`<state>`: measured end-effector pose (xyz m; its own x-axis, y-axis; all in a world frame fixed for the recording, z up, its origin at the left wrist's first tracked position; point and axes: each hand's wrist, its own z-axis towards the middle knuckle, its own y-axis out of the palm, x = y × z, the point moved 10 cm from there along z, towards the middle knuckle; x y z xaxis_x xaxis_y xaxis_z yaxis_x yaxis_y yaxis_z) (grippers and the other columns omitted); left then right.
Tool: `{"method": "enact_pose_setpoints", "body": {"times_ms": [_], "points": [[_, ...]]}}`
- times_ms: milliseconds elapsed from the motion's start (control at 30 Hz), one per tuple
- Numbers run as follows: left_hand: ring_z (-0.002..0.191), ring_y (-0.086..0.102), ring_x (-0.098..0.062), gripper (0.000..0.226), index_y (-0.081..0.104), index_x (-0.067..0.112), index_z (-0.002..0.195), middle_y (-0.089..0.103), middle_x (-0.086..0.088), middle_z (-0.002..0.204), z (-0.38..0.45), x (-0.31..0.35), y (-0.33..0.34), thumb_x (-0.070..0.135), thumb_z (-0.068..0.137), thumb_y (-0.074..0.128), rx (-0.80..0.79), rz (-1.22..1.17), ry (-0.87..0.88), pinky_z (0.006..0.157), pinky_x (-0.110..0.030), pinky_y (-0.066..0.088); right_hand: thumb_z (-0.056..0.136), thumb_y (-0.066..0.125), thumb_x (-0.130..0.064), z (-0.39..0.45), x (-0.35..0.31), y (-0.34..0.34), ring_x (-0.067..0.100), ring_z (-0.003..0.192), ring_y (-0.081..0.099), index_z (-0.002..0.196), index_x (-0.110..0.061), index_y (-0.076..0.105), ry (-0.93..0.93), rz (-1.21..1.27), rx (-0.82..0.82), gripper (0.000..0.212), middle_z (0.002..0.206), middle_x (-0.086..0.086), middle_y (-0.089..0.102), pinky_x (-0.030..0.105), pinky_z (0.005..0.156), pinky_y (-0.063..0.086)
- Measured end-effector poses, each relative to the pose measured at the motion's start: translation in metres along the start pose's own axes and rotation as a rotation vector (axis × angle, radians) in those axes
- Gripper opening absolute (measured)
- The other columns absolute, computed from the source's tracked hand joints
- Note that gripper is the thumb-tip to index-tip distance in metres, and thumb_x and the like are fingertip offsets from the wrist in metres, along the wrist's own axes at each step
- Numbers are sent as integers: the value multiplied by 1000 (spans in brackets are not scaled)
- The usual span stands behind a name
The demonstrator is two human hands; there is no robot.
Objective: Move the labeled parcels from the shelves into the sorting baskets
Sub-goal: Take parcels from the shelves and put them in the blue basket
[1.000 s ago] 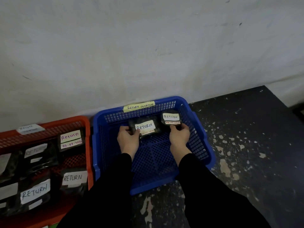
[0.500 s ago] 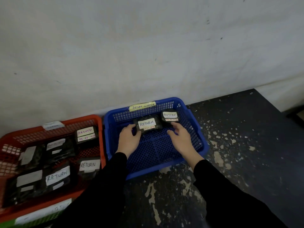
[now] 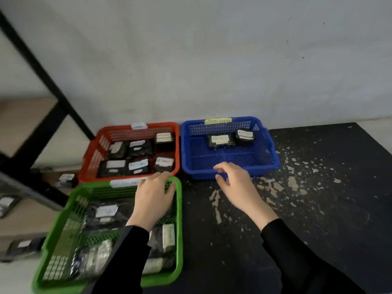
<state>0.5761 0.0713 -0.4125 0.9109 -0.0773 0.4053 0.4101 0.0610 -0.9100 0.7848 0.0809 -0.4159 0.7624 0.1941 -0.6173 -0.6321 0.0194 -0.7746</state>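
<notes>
Both hands are empty; the left hand [image 3: 151, 197] is hovering with fingers loosely spread over the far rim of the green basket [image 3: 179, 230], and the right hand [image 3: 234, 182] is hanging relaxed and half-open just in front of the blue basket [image 3: 273, 158], gripping nothing. Judging the risks: parcels remaining on the shelf [image 3: 27, 122] at the left are lying well apart from either hand, so a hurried reach across could be knocking a basket rim; the labels are looking blurred here, so a misread could be sending a parcel into the wrong basket, the red basket [image 3: 93, 153] and the blue one sitting side by side. Two labeled parcels, one [image 3: 220, 140] beside the other [image 3: 245, 136], are lying at the far end of the blue basket, beyond the right hand and apart from it; a shelf parcel [image 3: 65, 179] is sitting left of the red basket, clear of the left hand.
</notes>
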Motion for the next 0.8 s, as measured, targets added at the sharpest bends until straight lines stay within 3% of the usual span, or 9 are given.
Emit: {"method": "enact_pose_setpoints", "body": {"times_ms": [167, 433, 633, 800], "points": [[95, 62, -20, 28, 61, 23, 118, 68, 3, 101, -79, -52, -37, 33, 94, 50, 104, 66, -131, 88, -36, 39, 92, 56, -22, -38, -70, 31, 19, 91, 61, 116, -18, 60, -177, -60, -63, 24, 105, 0, 64, 42, 82, 49], [102, 64, -29, 26, 66, 21, 112, 70, -3, 107, -175, -162, -98, 29, 89, 57, 238, 96, -399, 86, -38, 41, 96, 49, -27, -68, -189, 115, 14, 110, 50, 124, -24, 53, -356, -26, -222, 29, 120, -6, 51, 33, 95, 38], [99, 63, -25, 23, 66, 24, 109, 70, 2, 102, -218, -262, -137, 28, 90, 54, 285, 66, -485, 86, -38, 43, 96, 48, -27, -74, -285, 198, 11, 116, 47, 123, -24, 54, -446, 10, -320, 28, 123, -8, 49, 31, 99, 37], [105, 61, -20, 24, 64, 25, 112, 68, 6, 110, -238, -358, -174, 28, 93, 51, 294, 50, -507, 90, -33, 39, 93, 53, -25, -74, -360, 280, 11, 110, 51, 117, -24, 57, -419, 59, -373, 25, 117, -8, 53, 30, 97, 41]]}}
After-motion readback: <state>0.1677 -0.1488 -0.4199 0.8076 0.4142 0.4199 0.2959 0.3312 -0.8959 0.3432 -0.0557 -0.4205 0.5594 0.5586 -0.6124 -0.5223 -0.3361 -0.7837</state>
